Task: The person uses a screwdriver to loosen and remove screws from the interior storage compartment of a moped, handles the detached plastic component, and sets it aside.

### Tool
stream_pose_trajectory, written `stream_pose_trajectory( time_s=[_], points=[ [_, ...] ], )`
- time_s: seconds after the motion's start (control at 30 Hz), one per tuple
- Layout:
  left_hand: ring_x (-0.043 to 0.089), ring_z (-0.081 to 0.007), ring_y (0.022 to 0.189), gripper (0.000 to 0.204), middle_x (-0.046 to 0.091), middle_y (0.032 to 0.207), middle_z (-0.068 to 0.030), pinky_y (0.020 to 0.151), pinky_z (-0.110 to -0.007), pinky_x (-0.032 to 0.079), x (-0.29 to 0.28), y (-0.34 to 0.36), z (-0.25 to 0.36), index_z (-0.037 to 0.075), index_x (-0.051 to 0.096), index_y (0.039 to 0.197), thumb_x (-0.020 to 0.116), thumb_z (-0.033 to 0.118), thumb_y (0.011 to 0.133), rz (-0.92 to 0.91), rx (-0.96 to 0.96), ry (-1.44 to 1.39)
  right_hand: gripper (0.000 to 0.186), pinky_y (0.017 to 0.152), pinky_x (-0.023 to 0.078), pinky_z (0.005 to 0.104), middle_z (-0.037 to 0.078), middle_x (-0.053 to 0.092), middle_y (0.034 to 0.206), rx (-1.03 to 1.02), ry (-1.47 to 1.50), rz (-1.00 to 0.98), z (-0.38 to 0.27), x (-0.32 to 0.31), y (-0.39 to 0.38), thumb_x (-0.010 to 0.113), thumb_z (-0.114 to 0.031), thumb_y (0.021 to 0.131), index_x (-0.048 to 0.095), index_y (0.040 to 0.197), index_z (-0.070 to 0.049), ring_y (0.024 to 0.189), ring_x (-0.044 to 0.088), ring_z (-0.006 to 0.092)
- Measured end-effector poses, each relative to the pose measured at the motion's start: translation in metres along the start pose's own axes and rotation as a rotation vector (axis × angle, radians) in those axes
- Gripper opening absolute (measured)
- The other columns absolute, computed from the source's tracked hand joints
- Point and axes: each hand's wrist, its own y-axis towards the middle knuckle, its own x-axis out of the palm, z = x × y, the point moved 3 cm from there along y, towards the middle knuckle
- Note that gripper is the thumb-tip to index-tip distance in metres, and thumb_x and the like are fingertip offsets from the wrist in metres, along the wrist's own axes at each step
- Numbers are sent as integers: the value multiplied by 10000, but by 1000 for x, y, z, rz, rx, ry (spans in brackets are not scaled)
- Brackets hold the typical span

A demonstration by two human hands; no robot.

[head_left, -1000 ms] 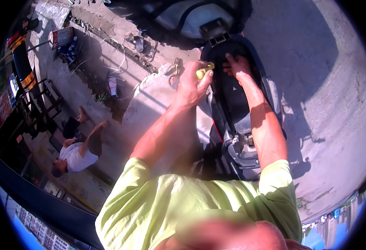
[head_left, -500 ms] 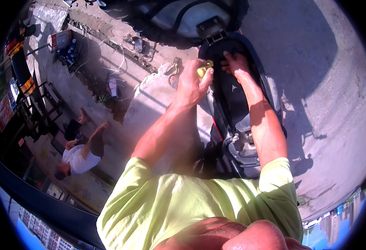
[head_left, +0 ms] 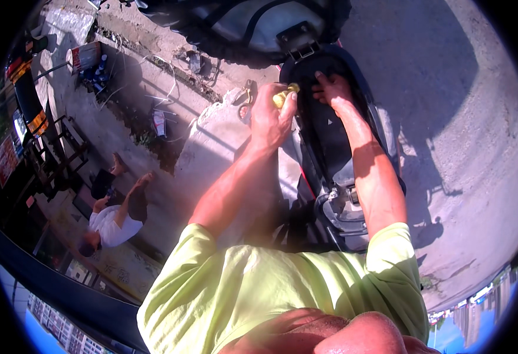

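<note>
A small yellow object (head_left: 279,99), its kind unclear, is gripped in my left hand (head_left: 267,118), whose fingers close round it beside the left rim of a scooter's black under-seat compartment (head_left: 328,141). My right hand (head_left: 333,92) reaches into the far end of that compartment. Its thumb and fingers are apart, with nothing visible in them, and they seem to rest on or just over the dark inside. At the compartment's far end, a metal hinge (head_left: 304,51) joins it to the raised seat (head_left: 271,29), which is partly cut off by the upper edge.
On the left, a seated person (head_left: 115,224) in a white top is near dark metal frames (head_left: 58,159). A bucket (head_left: 84,58), thin cords and scraps lie on the ground at the far left. Concrete ground (head_left: 448,130) with shadows stretches to the right of the scooter.
My left hand, with the yellow object in it, has shifted slightly to the left. My right hand keeps nearly the same place in the compartment.
</note>
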Motion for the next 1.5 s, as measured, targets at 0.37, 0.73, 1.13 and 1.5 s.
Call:
stream_pose_trajectory(
  time_s=[0.37,0.73,1.13,1.5],
  points=[
    [712,-477,929,274,700,1086,-256,779,-521,580,-12,24,27,36,678,1182,741,204,975,-198,-26,261,550,592,565,297,130,812,968,-12,13,-19,3,-2,3,748,-476,1018,650,1231,21,672,737,174],
    [735,-430,813,246,727,1000,-237,663,-527,570,-13,40,55,51,587,1109,721,227,1001,-492,257,653,493,594,561,299,112,810,951,24,20,-41,-8,1,-3,764,-428,1016,664,1220,10,673,735,178],
    [685,-426,807,206,677,920,-180,698,-514,557,-6,52,34,71,625,1071,742,202,964,-353,503,566,460,577,552,303,93,796,918,12,-6,-32,2,-6,14,765,-436,1016,675,1171,-12,682,734,166],
    [709,-338,926,143,675,987,-130,862,-482,541,-8,56,52,117,638,1065,681,193,952,-518,805,674,519,587,502,305,40,744,817,-93,-133,-85,-5,-3,8,668,-570,1024,757,1004,-59,681,679,143]
  ],
)
